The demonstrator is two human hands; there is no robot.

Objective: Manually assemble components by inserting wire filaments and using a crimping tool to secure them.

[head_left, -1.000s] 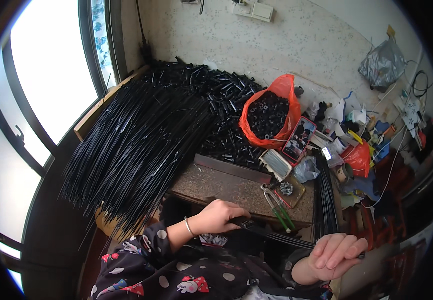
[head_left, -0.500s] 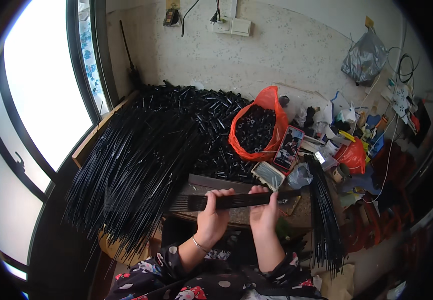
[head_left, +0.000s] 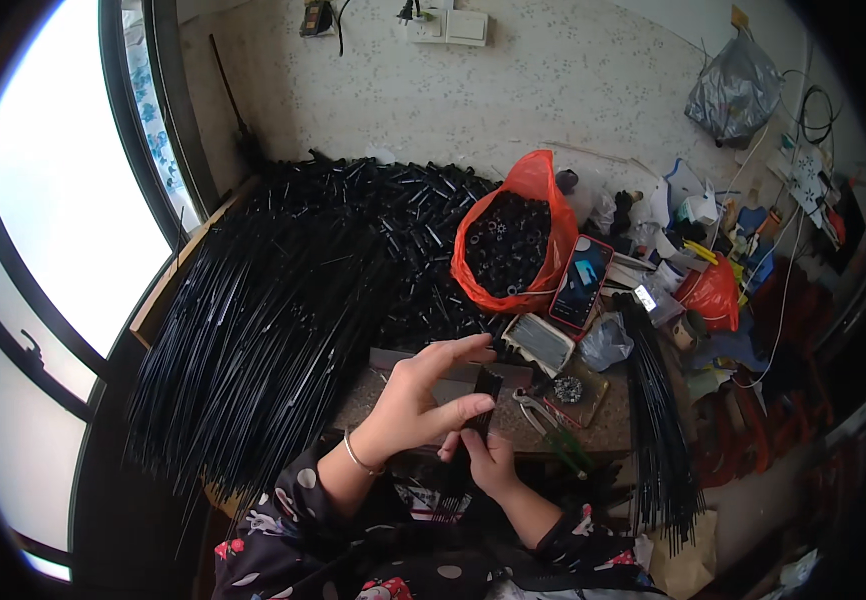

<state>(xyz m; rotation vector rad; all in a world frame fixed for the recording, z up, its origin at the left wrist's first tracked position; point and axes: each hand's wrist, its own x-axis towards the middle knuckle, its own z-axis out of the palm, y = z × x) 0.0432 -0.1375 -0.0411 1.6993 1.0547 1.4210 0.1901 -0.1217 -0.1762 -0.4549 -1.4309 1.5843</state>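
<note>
In front of my body, a narrow bundle of black strips (head_left: 489,386) stands nearly upright, its lower end running down toward my lap. My right hand (head_left: 490,462) is closed around its middle. Beside its top is my left hand (head_left: 418,395), fingers stretched out and apart, the thumb lying across the bundle's near side. Under and behind my hands is the worktop (head_left: 358,405). To the right of the bundle lie pliers with green handles (head_left: 556,435) and a small round metal piece (head_left: 568,389) on a flat tin.
A large sheaf of long thin black rods (head_left: 253,350) covers the left side, with black tubes (head_left: 423,220) heaped behind. A red plastic bag (head_left: 460,262) holds small black parts. Near it are a phone (head_left: 581,285) and a box of thin pins (head_left: 538,343). More rods (head_left: 658,430) hang at the right.
The black bundle has swung from lying level across both hands to nearly upright. My left hand has opened its fingers; my right hand has moved down and left. The phone's picture differs.
</note>
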